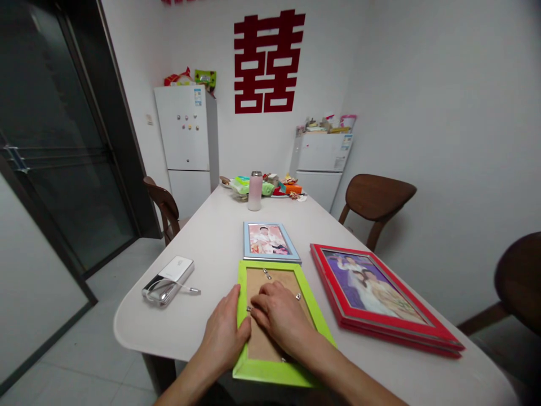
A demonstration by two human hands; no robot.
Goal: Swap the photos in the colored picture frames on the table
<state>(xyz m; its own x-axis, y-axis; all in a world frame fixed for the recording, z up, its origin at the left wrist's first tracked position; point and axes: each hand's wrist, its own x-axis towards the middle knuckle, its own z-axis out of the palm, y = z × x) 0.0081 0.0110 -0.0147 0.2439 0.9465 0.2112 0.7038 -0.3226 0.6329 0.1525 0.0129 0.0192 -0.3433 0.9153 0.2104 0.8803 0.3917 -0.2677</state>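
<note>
A lime-green picture frame [310, 299] lies face down on the white table [211, 237] in front of me, its brown backing board and small metal tabs showing. My left hand [224, 332] rests on the frame's left edge, fingers together, thumb against the rim. My right hand [279, 318] lies on the backing board with fingers curled down, fingertips at a metal tab on the left side.
A blue-framed photo [270, 241] lies just beyond, and a stack of red frames [380, 293] to the right. A white power bank with cable [169, 279] sits at the left. A pink bottle [255, 190] and clutter stand at the far end. Wooden chairs [374, 203] surround the table.
</note>
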